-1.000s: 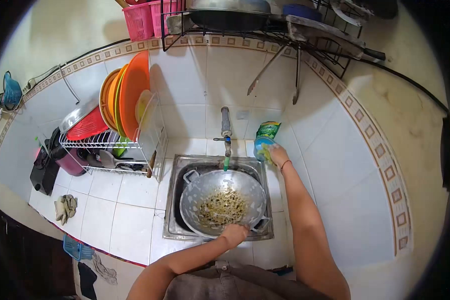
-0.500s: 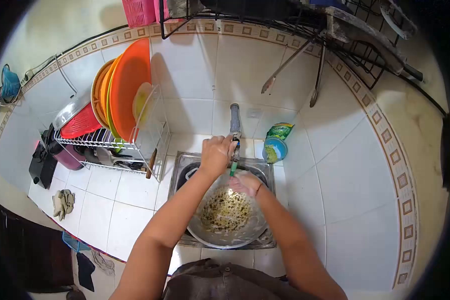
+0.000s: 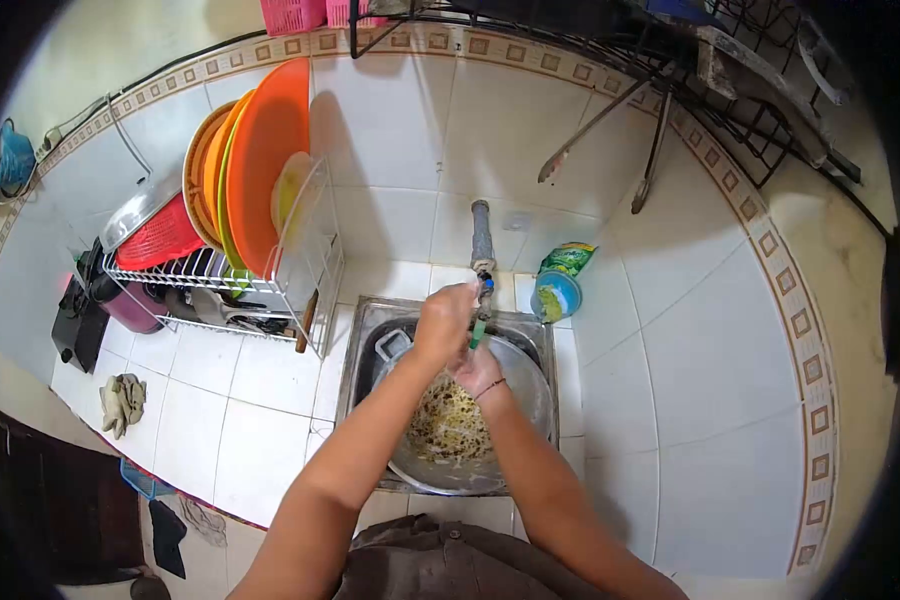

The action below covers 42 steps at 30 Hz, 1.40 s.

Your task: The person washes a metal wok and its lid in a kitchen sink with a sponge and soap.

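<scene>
Grey metal, the wok (image 3: 450,425) sits in the sink (image 3: 388,308); I'd work close under the green nozzle (image 3: 478,331) to limit splashing. The left hand (image 3: 444,322), blurred, is raised beside the tap (image 3: 481,235); the right hand (image 3: 478,370) tilts up just below the nozzle, fingers hidden. How open either is, or what it grips, I can't tell.

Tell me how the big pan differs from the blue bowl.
The pan is wide and grey; the blue bowl is far smaller. The pan sits in the sink, while the bowl stands on the tiled counter beside it. The pan's inside carries dark-flecked residue; the bowl holds something yellow-green. Both look round and open-topped.
</scene>
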{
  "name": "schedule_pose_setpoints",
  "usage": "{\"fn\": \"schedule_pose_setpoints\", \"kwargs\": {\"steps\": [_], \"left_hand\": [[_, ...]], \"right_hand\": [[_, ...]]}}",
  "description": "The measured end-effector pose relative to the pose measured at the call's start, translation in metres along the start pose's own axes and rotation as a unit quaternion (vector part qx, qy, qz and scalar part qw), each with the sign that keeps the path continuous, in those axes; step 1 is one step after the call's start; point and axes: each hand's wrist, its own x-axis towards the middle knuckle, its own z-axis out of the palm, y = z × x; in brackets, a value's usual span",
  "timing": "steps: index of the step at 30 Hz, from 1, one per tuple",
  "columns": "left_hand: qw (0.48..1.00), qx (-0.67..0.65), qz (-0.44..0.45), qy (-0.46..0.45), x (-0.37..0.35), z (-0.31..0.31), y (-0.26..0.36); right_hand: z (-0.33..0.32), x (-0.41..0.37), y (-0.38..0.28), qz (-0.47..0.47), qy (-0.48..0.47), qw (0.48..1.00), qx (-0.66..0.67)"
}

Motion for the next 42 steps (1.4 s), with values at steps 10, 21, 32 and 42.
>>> {"fn": "schedule_pose_setpoints", "kwargs": {"steps": [10,21,32,42], "left_hand": [[0.594,-0.601,-0.535,-0.002,-0.118,0.086,-0.103],[0.670,-0.571,-0.474,0.003,-0.112,0.088,-0.089],[0.524,-0.572,-0.621,-0.115,-0.131,0.031,0.067],[0.648,-0.492,-0.581,-0.003,-0.115,0.082,-0.065]], "right_hand": [[0.018,-0.029,0.012,-0.213,0.071,0.914,-0.337],[0.007,-0.002,0.011,-0.253,0.092,0.894,-0.358],[-0.097,0.148,-0.005,-0.429,0.074,0.500,-0.749],[-0.074,0.069,0.018,-0.371,0.143,0.719,-0.570]]}}
